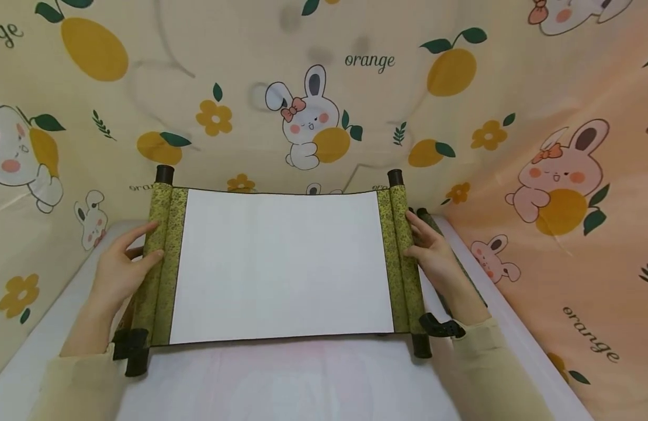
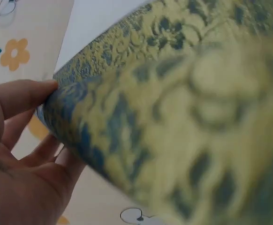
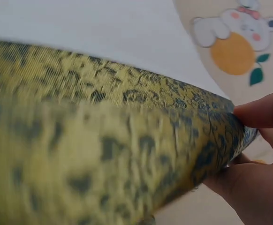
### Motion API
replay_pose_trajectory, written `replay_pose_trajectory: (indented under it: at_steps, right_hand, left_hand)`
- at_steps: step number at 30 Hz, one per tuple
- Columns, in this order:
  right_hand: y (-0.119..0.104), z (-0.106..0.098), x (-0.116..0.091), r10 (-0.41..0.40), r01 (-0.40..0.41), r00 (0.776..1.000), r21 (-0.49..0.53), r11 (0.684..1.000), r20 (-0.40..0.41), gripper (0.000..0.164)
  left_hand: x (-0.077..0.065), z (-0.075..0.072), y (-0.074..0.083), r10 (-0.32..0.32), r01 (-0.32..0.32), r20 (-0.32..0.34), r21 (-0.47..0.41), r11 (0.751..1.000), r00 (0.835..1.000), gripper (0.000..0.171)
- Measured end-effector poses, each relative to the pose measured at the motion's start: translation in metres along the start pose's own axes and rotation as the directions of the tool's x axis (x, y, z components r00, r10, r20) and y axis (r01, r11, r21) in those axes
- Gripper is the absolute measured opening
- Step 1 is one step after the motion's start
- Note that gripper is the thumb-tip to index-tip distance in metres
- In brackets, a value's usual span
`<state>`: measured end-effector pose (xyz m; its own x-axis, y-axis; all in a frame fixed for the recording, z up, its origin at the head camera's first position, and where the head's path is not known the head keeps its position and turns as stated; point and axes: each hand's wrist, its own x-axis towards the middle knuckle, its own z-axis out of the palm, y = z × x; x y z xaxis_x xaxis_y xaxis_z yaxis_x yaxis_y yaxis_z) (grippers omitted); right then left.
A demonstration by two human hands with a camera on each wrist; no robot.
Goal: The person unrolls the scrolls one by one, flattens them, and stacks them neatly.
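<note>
A hanging scroll [image 1: 281, 263] with a blank white sheet is spread out between both hands, raised above the table. Its ends are rolled in patterned yellow-green cloth, with black knobs at top and bottom. My left hand [image 1: 121, 266] grips the left roll [image 2: 127, 136] along its outer side, thumb in front and fingers partly behind. On the other side my right hand [image 1: 439, 257] holds the right roll [image 3: 141, 150] between thumb and fingers. In both wrist views the cloth fills much of the picture, and some fingertips are hidden behind it.
A second dark green roll [image 1: 426, 217] lies on the table behind the right hand, mostly covered by it. The white tabletop [image 1: 281, 386] runs beneath the scroll. Printed cloth [image 1: 376, 117] with rabbits and oranges hangs close behind and on both sides.
</note>
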<state>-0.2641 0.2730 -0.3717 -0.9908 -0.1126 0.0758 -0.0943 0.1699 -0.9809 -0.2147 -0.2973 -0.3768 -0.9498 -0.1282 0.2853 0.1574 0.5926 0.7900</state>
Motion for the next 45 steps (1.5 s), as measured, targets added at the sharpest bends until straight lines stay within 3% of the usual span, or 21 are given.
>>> replay_pose_trajectory:
  at_steps: [6,12,16,21,29,34,45]
  right_hand:
    - [0.000,-0.008,0.015,0.038,-0.034,0.999,-0.158,0.987,0.026,0.080]
    - [0.004,-0.007,0.027,0.099,-0.077,0.993,-0.263,0.962,0.069,0.078]
    - [0.012,-0.004,0.034,0.145,-0.106,0.984,-0.314,0.944,0.104,0.078]
    - [0.025,-0.003,0.045,0.169,-0.117,0.973,-0.294,0.949,0.158,0.077]
    - [0.044,-0.003,0.059,0.217,-0.155,0.955,-0.279,0.948,0.205,0.075]
    - [0.055,-0.001,0.065,0.229,-0.172,0.955,-0.281,0.944,0.186,0.074]
    - [0.068,0.006,0.071,0.227,-0.164,0.950,-0.277,0.947,0.215,0.074]
  left_hand:
    - [0.014,-0.006,0.004,0.056,-0.065,0.090,0.103,0.993,0.994,0.059]
    - [0.031,-0.002,-0.003,0.103,-0.137,0.191,0.175,0.975,0.976,0.059]
    - [0.041,0.001,-0.014,0.079,-0.138,0.260,0.218,0.966,0.962,0.059]
    - [0.052,0.007,-0.031,0.037,-0.132,0.330,0.269,0.954,0.943,0.063]
    - [0.063,0.019,-0.049,0.005,-0.138,0.390,0.314,0.939,0.921,0.064]
    - [0.066,0.024,-0.055,-0.020,-0.113,0.410,0.296,0.949,0.912,0.063]
    - [0.073,0.031,-0.066,-0.065,-0.067,0.403,0.305,0.950,0.913,0.064]
